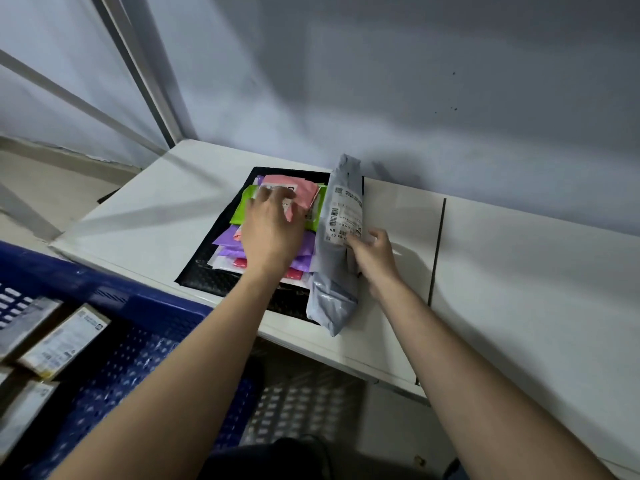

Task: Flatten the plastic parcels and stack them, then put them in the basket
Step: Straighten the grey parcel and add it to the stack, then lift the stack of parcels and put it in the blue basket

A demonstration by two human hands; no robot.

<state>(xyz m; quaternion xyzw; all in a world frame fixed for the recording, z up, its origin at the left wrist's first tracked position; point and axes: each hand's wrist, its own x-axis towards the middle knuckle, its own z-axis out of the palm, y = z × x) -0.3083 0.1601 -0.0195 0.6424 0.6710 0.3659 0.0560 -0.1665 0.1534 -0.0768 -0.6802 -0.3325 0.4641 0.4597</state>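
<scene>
The blue basket (114, 299) is sitting below the left forearm. On the white table (519, 271), the stack (277, 220) is lying under the flat, spread left hand (270, 230). The right hand (375, 258) is clasping the grey parcel (341, 237), apparently edge-up; it risks toppling, slippery plastic sliding.

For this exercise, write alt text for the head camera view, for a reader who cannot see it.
A person's left hand presses a stack of coloured parcels on a white table while the right hand grips a grey parcel beside it. A blue basket sits lower left.
</scene>
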